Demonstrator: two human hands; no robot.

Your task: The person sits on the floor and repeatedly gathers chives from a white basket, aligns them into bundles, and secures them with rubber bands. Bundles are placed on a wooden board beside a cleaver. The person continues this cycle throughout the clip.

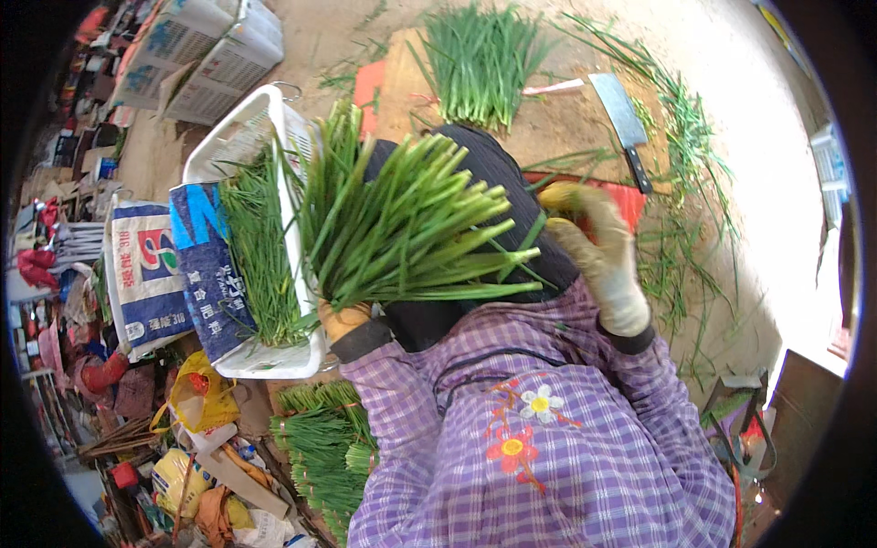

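Observation:
A thick bunch of green garlic chives [404,226] lies over my left hand [344,320], which grips it near the basket; the bunch hides most of the fingers. The pale cut ends fan out towards the right. My right hand [599,250], in a soiled work glove with yellow fingertips, is raised to the right of the bunch, its fingers apart and nothing seen in it. Ahead, another bundle of chives [483,68] rests on a wooden board [548,123]. A cleaver [622,120] with a black handle lies at the board's right side.
A white plastic basket [312,349] holding more chives [264,253] stands at my left, with printed sacks [147,274] beside it. Tied chive bundles [325,445] lie below it. Loose leaves [685,137] litter the ground at right. Cartons [226,68] stand at upper left.

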